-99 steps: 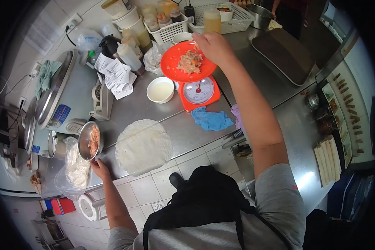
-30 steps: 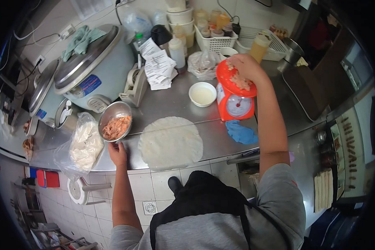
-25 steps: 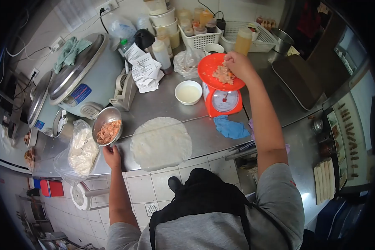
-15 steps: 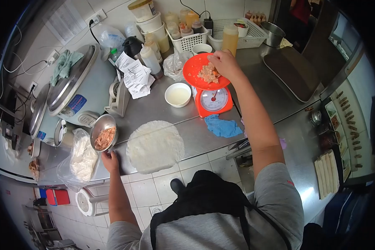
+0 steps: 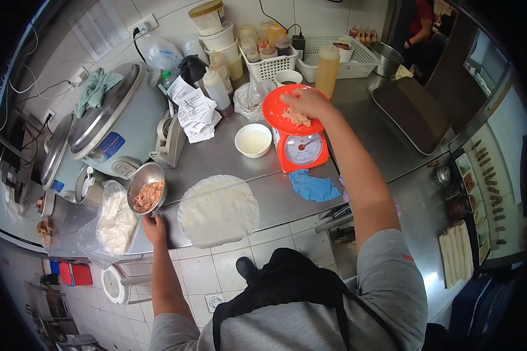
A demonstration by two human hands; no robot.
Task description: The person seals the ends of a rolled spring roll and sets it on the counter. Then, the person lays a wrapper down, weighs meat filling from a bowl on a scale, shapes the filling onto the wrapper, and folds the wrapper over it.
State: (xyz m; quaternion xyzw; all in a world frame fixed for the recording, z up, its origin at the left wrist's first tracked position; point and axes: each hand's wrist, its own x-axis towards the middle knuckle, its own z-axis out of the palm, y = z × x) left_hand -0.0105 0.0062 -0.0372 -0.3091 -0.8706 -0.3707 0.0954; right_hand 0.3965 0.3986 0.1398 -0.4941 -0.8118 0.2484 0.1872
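Observation:
My left hand (image 5: 154,229) grips the near rim of a steel bowl (image 5: 163,186), which tilts toward me. Inside the bowl lies pinkish raw minced meat (image 5: 148,196). My right hand (image 5: 309,103) is over the red pan (image 5: 273,113) of a kitchen scale (image 5: 287,163), fingers bent down and drawn together. A small heap of minced meat (image 5: 297,118) sits on the pan below them. Whatever the fingertips pinch is hidden. Between my arms a thin round dough sheet (image 5: 218,210) lies flat on the steel counter, reaching its front edge.
A white bowl of pale liquid (image 5: 253,141) stands left of the scale, a blue cloth (image 5: 314,186) in front. Bagged dough (image 5: 115,225) and a large cooker (image 5: 111,131) are at left. Behind stand a squeeze bottle (image 5: 327,71) and baskets; a dark tray (image 5: 410,114) lies right.
My right hand has moved from the pan's right edge in over its middle. The meat heap looks smaller and the scale needle has swung. My left hand stays at the steel bowl.

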